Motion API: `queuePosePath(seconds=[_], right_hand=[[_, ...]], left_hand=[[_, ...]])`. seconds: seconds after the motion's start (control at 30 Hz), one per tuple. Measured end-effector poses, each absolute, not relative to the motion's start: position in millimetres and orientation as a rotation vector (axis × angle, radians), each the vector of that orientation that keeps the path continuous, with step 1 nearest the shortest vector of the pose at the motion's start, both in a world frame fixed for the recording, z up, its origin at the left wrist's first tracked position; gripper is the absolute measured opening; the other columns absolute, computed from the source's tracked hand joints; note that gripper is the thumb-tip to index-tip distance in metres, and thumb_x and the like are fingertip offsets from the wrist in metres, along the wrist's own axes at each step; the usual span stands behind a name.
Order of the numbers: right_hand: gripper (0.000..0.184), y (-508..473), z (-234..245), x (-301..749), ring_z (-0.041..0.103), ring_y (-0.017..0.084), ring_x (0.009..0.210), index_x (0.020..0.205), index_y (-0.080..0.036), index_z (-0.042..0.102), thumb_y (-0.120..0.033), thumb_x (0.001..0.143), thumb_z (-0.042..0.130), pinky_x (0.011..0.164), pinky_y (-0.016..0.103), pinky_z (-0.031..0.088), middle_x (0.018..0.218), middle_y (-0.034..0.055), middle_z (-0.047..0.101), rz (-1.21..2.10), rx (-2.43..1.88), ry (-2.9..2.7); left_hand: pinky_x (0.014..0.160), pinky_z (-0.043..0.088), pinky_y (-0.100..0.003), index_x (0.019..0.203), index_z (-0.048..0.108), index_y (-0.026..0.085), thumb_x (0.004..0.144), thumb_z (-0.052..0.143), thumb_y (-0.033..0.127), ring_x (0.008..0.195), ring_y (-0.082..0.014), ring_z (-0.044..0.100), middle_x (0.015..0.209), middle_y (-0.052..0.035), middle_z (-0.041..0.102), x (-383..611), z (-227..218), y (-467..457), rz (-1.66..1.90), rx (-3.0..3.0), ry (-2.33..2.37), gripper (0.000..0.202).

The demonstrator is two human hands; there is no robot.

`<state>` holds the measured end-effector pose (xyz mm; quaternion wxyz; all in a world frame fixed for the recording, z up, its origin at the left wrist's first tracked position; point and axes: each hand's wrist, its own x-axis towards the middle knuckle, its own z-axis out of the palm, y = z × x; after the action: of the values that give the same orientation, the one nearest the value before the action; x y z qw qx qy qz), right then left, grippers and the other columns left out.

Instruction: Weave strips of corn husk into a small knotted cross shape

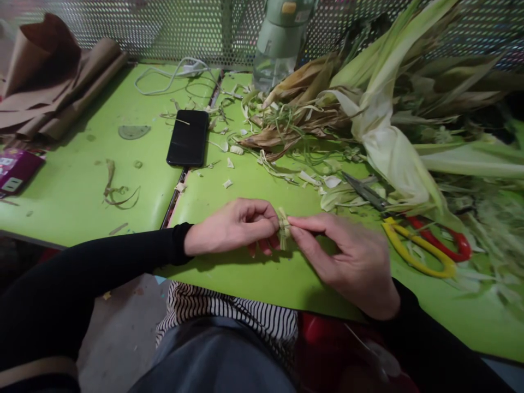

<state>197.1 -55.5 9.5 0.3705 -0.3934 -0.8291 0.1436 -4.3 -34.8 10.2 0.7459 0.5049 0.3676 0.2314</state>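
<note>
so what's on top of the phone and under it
A thin pale strip lies on the phone; green tabletop shows around it, but whatever is directly underneath is covered.

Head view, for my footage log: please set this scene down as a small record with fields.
Left hand: holding a small pale-green plant-fibre piece
Right hand: pinching the same piece with thumb and forefinger
Surface: glossy bright-green table
Right side: metal scissors with yellow and red handles, long pale-green husk leaves
Beyond hands: black rectangular phone, lying flat
Far edge: pale-green-topped clear bottle
</note>
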Motion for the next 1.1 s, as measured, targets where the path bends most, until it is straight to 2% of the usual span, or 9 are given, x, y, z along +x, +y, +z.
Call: queuePosePath(seconds=[0.2, 0.27, 0.37, 0.43, 0.57, 0.83, 0.9, 1.03, 1.1], right_hand=[[0.01, -55.9, 6.1, 199.8, 0.071, 0.014, 0.071, 0.093, -0.022, 0.07, -0.014, 0.088, 0.067, 0.069, 0.026, 0.057, 0.084, 0.0019, 0.077, 0.307, -0.96, -2.166], [0.008, -53.8, 7.4, 200.7, 0.07, 0.014, 0.07, 0.095, -0.022, 0.068, -0.018, 0.089, 0.066, 0.066, 0.026, 0.056, 0.084, 0.0015, 0.076, 0.484, -1.019, -2.106], [0.014, -49.9, 12.0, 199.8, 0.066, 0.014, 0.066, 0.102, -0.023, 0.067, -0.031, 0.092, 0.062, 0.057, 0.025, 0.053, 0.085, 0.0016, 0.073, 0.988, -1.179, -1.898], [0.014, -47.7, 14.6, 197.9, 0.064, 0.014, 0.066, 0.097, -0.023, 0.067, -0.035, 0.09, 0.064, 0.056, 0.025, 0.05, 0.082, 0.0013, 0.07, 1.182, -1.238, -1.782], [0.011, -47.2, 12.1, 194.8, 0.057, 0.011, 0.067, 0.083, -0.023, 0.065, -0.032, 0.084, 0.072, 0.061, 0.022, 0.046, 0.074, -0.0024, 0.062, 1.329, -1.248, -1.617], [0.017, -51.1, -2.1, 193.8, 0.047, 0.007, 0.059, 0.083, -0.022, 0.063, -0.037, 0.084, 0.073, 0.051, 0.018, 0.039, 0.071, -0.005, 0.053, 1.525, -1.21, -1.309], [0.02, -50.1, -2.0, 193.2, 0.047, 0.008, 0.059, 0.083, -0.022, 0.063, -0.038, 0.083, 0.074, 0.051, 0.019, 0.04, 0.071, -0.0047, 0.053, 1.54, -1.209, -1.299], [0.023, -47.2, -1.1, 192.3, 0.047, 0.008, 0.058, 0.083, -0.021, 0.063, -0.041, 0.082, 0.075, 0.05, 0.02, 0.042, 0.07, -0.0046, 0.052, 1.539, -1.208, -1.322], [0.023, -46.4, -0.9, 192.7, 0.047, 0.008, 0.056, 0.085, -0.021, 0.063, -0.041, 0.083, 0.074, 0.049, 0.02, 0.042, 0.069, -0.0046, 0.053, 1.515, -1.187, -1.33]], left_hand=[[0.052, 0.048, -0.017, 0.083, 0.055, 0.013, 0.091, 0.062, 0.033, 0.06, -0.0071, 0.062, 0.074, -0.0026, 0.067, -3.7, 11.2, -36.8, 0.53, 1.139, 0.777, 0.023], [0.052, 0.046, -0.017, 0.084, 0.054, 0.014, 0.093, 0.059, 0.034, 0.061, -0.007, 0.06, 0.076, -0.0029, 0.067, -4.3, 12.8, -36.2, 0.553, 1.187, 0.746, 0.023], [0.053, 0.044, -0.017, 0.085, 0.054, 0.014, 0.096, 0.055, 0.032, 0.062, -0.0062, 0.056, 0.078, -0.0026, 0.066, -5.5, 16.1, -35.8, 0.563, 1.276, 0.725, 0.021], [0.056, 0.043, -0.018, 0.084, 0.053, 0.014, 0.096, 0.054, 0.031, 0.063, -0.0063, 0.054, 0.075, -0.0013, 0.063, -5.9, 18.0, -35.9, 0.539, 1.343, 0.739, 0.021], [0.06, 0.042, -0.02, 0.083, 0.053, 0.015, 0.096, 0.053, 0.032, 0.065, -0.0078, 0.051, 0.073, 0.0008, 0.058, -5.8, 20.0, -36.9, 0.487, 1.5, 0.802, 0.021], [0.06, 0.036, -0.022, 0.081, 0.05, 0.017, 0.098, 0.046, 0.027, 0.06, -0.008, 0.043, 0.069, 0.0039, 0.049, -4.0, 14.4, -43.7, 0.52, 1.972, 0.761, 0.019], [0.065, 0.04, -0.024, 0.082, 0.052, 0.017, 0.098, 0.045, 0.026, 0.066, -0.01, 0.048, 0.072, 0.0015, 0.052, -4.2, 14.6, -44.0, 0.562, 2.061, 0.758, 0.019], [0.087, 0.045, -0.029, 0.078, 0.053, 0.017, 0.092, 0.052, 0.021, 0.099, -0.0179, 0.055, 0.096, -0.0079, 0.06, -5.1, 16.7, -39.6, 0.698, 2.097, 0.809, 0.014], [0.085, 0.046, -0.029, 0.075, 0.049, 0.018, 0.09, 0.053, 0.019, 0.095, -0.0167, 0.056, 0.092, -0.006, 0.059, -5.3, 15.0, -36.6, 0.698, 1.946, 0.803, 0.016]])
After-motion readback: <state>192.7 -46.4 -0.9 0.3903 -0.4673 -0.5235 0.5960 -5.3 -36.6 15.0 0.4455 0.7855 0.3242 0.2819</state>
